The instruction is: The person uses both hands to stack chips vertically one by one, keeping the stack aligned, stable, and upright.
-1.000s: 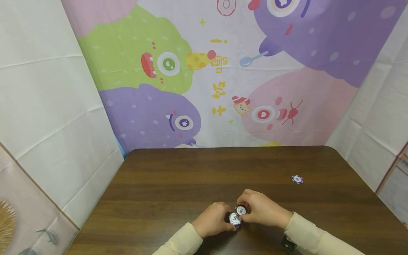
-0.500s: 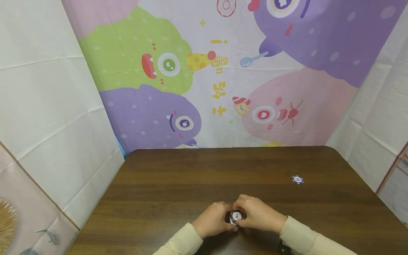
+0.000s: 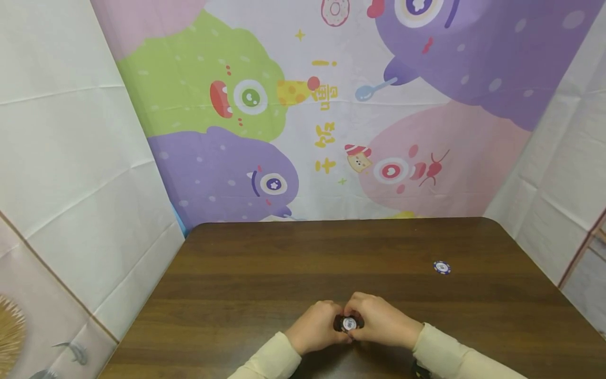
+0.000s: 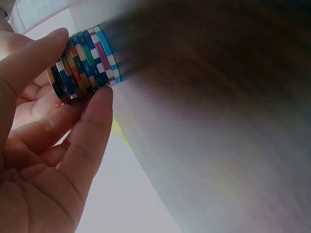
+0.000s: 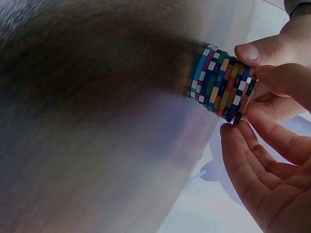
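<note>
A stack of colourful poker chips stands upright on the brown table near its front, directly between both hands. My left hand grips the stack from the left, thumb on one side and fingers on the other. From the right, my right hand pinches the uppermost chip, which carries a white centre with a number and lies level on the stack. In the right wrist view the right fingers touch the stack's top end. Its lower chips show blue, purple, green and red edges; the palms partly hide it in the head view.
A single blue-and-white poker chip lies flat on the table, farther back and to the right. Behind the table's far edge hangs a cartoon-printed cloth. Pale cloth panels close off both sides.
My right hand has moved slightly left and brought a chip onto the stack, covering the chip marked 5. The left hand has stayed in place around the stack.
</note>
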A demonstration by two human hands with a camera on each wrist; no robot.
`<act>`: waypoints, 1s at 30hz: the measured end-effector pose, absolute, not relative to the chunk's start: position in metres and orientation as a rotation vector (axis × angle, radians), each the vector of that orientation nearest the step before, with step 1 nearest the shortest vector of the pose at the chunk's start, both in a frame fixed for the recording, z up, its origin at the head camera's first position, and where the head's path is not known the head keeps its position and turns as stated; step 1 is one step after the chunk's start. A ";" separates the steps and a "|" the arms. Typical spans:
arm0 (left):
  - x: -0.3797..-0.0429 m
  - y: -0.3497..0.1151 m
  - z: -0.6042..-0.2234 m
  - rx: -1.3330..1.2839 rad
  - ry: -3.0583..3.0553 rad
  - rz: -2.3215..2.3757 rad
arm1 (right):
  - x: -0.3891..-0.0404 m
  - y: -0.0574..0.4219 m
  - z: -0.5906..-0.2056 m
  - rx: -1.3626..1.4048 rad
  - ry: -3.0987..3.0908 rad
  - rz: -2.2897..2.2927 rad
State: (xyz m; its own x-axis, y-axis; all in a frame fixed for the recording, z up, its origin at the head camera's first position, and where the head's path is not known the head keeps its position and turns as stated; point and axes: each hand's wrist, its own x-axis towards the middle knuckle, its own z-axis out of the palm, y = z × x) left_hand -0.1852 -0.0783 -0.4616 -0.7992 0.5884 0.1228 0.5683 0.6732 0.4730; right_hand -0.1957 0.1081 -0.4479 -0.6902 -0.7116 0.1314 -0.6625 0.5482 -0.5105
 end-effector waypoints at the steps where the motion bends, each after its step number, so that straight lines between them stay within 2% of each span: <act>1: -0.185 -0.078 -0.462 0.980 2.838 0.780 | -0.196 0.108 -0.448 -1.195 2.685 -0.824; 30: -0.185 -0.077 -0.462 0.984 2.837 0.762 | -0.198 0.115 -0.446 -1.177 2.730 -0.843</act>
